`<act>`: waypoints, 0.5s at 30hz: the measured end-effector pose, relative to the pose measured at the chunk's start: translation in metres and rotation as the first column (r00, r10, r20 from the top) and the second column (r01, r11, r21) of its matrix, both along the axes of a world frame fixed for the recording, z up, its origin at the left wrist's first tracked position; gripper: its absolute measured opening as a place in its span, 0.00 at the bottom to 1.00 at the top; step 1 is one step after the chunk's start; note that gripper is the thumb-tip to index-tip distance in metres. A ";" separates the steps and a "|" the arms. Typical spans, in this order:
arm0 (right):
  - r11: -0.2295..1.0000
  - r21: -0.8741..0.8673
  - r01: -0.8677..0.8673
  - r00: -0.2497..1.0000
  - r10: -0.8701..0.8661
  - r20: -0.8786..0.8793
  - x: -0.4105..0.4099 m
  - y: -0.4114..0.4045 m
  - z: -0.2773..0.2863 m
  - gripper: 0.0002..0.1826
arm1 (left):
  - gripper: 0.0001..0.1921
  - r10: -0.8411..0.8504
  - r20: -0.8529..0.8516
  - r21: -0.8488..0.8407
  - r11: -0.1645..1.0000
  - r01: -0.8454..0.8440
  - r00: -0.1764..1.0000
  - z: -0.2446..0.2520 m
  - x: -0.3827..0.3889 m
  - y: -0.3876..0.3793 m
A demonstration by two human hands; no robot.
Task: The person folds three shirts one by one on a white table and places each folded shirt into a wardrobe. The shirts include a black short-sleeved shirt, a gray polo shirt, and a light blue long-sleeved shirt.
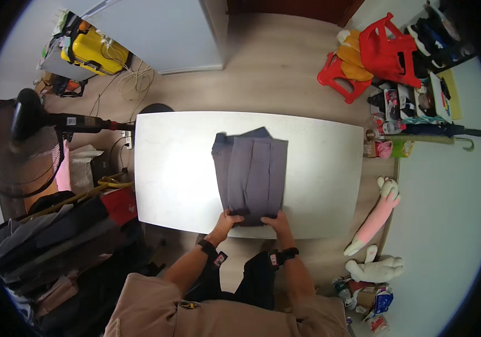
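Note:
A folded grey-purple garment [257, 177] lies on a white table [324, 181], its darker edge and a corner sticking out at the far side. At its near left corner, my left hand [227, 222] grips the cloth, thumb on top and fingers hidden beneath. My right hand [277, 223] pinches the near right corner in the same way. Both hands are close to the table's near edge, a short gap apart. Dark bands are around both wrists.
A standing fan [26, 143] is left of the table, above a rack of dark clothes [68, 240]. Cables [135, 82] lie on the floor near a yellow case [97, 52]. Red plastic stools [388, 50] stand at the far right; plush toys [373, 219] lie along the right wall.

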State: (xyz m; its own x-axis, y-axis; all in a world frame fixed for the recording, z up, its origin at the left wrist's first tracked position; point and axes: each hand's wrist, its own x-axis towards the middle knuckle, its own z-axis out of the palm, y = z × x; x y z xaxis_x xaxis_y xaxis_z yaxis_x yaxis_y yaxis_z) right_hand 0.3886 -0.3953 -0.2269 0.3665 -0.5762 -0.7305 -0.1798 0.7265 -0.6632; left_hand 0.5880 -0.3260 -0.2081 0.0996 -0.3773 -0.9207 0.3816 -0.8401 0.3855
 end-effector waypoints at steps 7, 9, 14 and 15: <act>0.980 0.144 0.137 0.990 -0.142 0.025 -0.016 0.009 -0.047 0.21 | 0.26 0.256 0.044 -0.177 0.953 -0.244 0.966 -0.042 -0.002 -0.002; 0.989 0.016 0.147 0.987 -0.146 -0.060 -0.012 -0.003 -0.042 0.20 | 0.24 0.282 0.120 -0.188 0.948 -0.257 0.952 -0.035 0.001 -0.019; 0.961 -0.159 0.227 0.970 -0.237 -0.048 0.010 -0.035 -0.044 0.18 | 0.20 0.276 0.281 -0.276 0.940 -0.198 0.919 -0.028 0.009 -0.060; 0.931 -0.220 0.291 0.948 -0.312 -0.066 0.015 -0.041 -0.046 0.19 | 0.19 0.289 0.246 -0.292 0.932 -0.214 0.925 -0.029 0.010 -0.065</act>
